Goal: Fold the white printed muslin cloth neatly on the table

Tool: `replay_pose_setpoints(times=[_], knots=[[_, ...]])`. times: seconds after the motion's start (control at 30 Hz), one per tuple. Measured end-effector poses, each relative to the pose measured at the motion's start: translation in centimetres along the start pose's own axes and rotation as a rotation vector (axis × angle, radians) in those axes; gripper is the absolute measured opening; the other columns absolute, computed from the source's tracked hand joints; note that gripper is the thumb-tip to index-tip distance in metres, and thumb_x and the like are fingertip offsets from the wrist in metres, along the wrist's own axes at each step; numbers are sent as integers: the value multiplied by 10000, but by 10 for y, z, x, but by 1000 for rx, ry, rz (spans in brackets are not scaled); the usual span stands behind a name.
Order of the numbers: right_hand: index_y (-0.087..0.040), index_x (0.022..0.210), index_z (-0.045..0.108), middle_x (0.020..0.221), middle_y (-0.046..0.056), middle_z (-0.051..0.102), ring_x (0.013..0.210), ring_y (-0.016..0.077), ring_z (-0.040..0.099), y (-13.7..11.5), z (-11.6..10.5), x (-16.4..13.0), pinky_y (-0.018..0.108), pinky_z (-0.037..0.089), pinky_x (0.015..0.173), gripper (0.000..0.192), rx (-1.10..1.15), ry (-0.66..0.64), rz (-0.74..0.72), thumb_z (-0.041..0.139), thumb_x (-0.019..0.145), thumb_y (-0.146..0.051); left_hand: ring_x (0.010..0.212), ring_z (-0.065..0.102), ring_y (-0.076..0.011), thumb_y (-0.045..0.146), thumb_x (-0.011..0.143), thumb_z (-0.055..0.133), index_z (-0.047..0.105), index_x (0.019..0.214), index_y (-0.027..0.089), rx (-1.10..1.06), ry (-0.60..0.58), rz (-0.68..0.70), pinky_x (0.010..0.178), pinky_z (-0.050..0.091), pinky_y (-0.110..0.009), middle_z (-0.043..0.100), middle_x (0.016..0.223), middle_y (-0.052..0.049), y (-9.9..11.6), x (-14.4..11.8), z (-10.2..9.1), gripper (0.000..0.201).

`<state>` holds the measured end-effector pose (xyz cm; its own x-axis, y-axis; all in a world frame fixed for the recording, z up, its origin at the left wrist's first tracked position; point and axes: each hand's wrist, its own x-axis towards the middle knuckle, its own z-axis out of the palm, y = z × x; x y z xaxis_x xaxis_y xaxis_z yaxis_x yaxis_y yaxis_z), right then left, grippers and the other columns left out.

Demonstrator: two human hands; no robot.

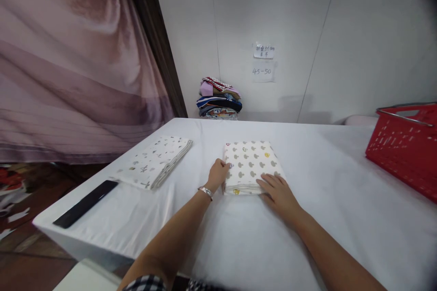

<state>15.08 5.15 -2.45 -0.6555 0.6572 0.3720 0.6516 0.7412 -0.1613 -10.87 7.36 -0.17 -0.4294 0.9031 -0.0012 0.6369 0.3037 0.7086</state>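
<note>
White cotton-looking cloth, printed with rows of grey-beige mushroom shapes and a few yellow, red and blue ones, makes up the folded bundle [251, 158] lying near the middle of the table [317, 163]. Its layered edge faces the person. The left hand [217, 173], with a silvery bracelet [206, 192] at the wrist, is at the bundle's left side, thumb against the edge and the other fingers curled; whether they pinch the layers cannot be told. The right hand [279, 194] rests palm down at the near right corner, its fingers spread loosely over the top without gripping.

To the left lies a second folded cloth [155, 159], white with small dark prints, well apart from the bundle. Just beside its near corner is a flat black object [86, 203], close to the table's left edge. A red basket [406, 143] with a metal handle stands at the far right. Beyond the table's far edge, a stack of fabrics [220, 100] sits against a pale wall [290, 13], where two paper notes [263, 51] hang one above the other.
</note>
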Motion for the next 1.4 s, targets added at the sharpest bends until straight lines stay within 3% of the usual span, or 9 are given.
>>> replay_pose_setpoints(times=[0.2, 0.57, 0.8, 0.93, 1.0, 1.07, 1.17, 1.27, 1.4], knots=[[-257, 1275, 490, 1330, 67, 499, 1230, 233, 424, 1, 2, -1, 494, 284, 1047, 408, 10, 13, 0, 446, 871, -245, 692, 576, -159, 386, 823, 525, 478, 748, 212, -20, 5, 11, 611, 387, -252, 624, 738, -13, -7, -17, 4, 196], [-259, 1270, 488, 1335, 62, 487, 1232, 224, 413, -2, -5, 0, 487, 270, 1055, 408, 36, -6, 7, 450, 864, -240, 740, 595, -166, 427, 808, 545, 513, 825, 201, -57, 28, -2, 634, 409, -256, 647, 832, -38, -8, -34, 0, 229], [-252, 1269, 495, 1324, 61, 495, 1227, 219, 417, -3, -5, 0, 474, 261, 1063, 404, 37, -19, 14, 457, 867, -254, 716, 589, -168, 378, 828, 515, 506, 778, 199, -34, 20, 26, 640, 408, -269, 637, 767, -28, -14, -43, 3, 186], [-260, 1276, 490, 1335, 62, 490, 1235, 223, 415, -2, -3, -1, 482, 267, 1056, 408, 33, -13, 17, 454, 870, -267, 774, 591, -168, 355, 838, 509, 528, 919, 192, -8, 54, 39, 673, 419, -276, 642, 901, -49, -11, -49, -1, 183], [-264, 1277, 490, 1335, 61, 491, 1236, 220, 416, -1, -2, -1, 481, 266, 1058, 411, 31, -6, 11, 457, 867, -268, 836, 584, -174, 347, 844, 505, 514, 1032, 195, 30, 136, 136, 709, 427, -288, 616, 1024, -67, -9, -56, -3, 242], [-263, 1279, 489, 1334, 62, 493, 1235, 219, 416, -1, -2, -1, 477, 266, 1059, 418, 29, -4, 8, 462, 862, -264, 917, 561, -187, 325, 855, 490, 516, 1059, 202, 87, 196, 333, 767, 425, -305, 588, 1075, -73, -8, -65, -4, 239], [-259, 1281, 489, 1333, 64, 494, 1235, 223, 417, -1, -2, -1, 480, 267, 1056, 423, 26, -7, 14, 462, 858, -263, 917, 532, -198, 282, 877, 448, 569, 894, 205, 200, 145, 601, 805, 404, -324, 597, 947, -59, -7, -73, -3, 145], [-260, 1276, 495, 1328, 64, 498, 1232, 226, 420, -2, -3, 0, 485, 266, 1057, 418, 29, -8, 16, 461, 859, -265, 824, 516, -185, 262, 889, 422, 561, 752, 197, 251, 96, 658, 763, 398, -318, 583, 821, -49, -7, -75, -3, 206], [-253, 1273, 498, 1326, 66, 498, 1227, 227, 422, -2, -3, 0, 487, 269, 1055, 416, 26, 0, 6, 461, 859, -255, 816, 507, -179, 250, 887, 429, 558, 747, 196, 249, 118, 669, 749, 387, -312, 581, 819, -44, -5, -76, -3, 198]])
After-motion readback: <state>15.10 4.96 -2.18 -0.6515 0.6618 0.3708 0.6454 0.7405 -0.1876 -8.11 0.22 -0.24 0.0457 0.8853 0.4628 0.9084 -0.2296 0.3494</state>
